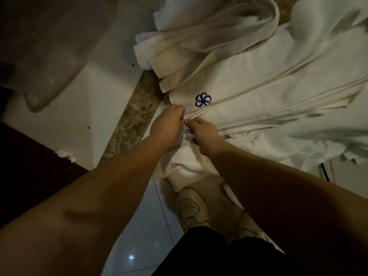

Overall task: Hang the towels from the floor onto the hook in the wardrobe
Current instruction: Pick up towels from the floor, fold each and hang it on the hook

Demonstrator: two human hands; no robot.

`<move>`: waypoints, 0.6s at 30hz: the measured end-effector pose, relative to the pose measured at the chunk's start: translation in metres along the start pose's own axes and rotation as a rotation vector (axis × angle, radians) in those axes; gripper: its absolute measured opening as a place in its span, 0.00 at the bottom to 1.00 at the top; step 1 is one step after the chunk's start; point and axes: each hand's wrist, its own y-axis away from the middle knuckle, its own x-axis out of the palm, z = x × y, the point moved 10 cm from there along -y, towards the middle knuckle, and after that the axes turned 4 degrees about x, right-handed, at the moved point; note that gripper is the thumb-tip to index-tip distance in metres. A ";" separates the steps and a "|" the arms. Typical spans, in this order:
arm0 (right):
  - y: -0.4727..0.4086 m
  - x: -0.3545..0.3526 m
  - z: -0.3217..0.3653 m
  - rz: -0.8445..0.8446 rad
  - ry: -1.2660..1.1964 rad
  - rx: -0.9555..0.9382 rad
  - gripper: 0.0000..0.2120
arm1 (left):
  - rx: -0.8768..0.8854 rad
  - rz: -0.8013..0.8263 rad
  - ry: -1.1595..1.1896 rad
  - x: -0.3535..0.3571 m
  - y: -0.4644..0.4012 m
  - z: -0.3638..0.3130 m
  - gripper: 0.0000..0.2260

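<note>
Standing over the heap, the person has two pale shoes planted at six o'clock on the glossy floor tiles, one shoe already touching a crumpled white towel that lies just ahead of the toes. Beyond it, near the middle, both bare arms reach forward and meet. The left hand pinches the stitched hem of a large white towel, fingers curled tight on the edge; the right hand pinches the same hem just beside it, so the two grips nearly touch. A blue embroidered logo sits on the cloth just past the left knuckles. Further out, toward one o'clock, folded cream towels lie piled on the same spread. A brown marble strip runs off toward eleven, with dark carpet at nine. No hook or wardrobe shows.

The risk, as I judge it: with both pinches so close together on one edge, lifting may drag the stacked towels along, or the long cloth may trail under the feet and trip the person.
</note>
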 end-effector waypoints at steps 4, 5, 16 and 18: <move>-0.005 -0.006 0.003 -0.020 0.054 -0.028 0.06 | 0.080 0.029 -0.081 -0.002 -0.004 -0.006 0.07; -0.004 -0.008 0.004 -0.011 0.078 -0.044 0.06 | 0.097 0.039 -0.093 -0.002 -0.002 -0.008 0.06; 0.087 -0.048 0.037 0.024 0.273 -0.156 0.06 | 0.066 0.112 0.108 -0.041 0.049 -0.060 0.05; 0.113 -0.051 0.051 0.039 0.286 -0.172 0.06 | 0.018 0.101 0.254 -0.057 0.060 -0.074 0.02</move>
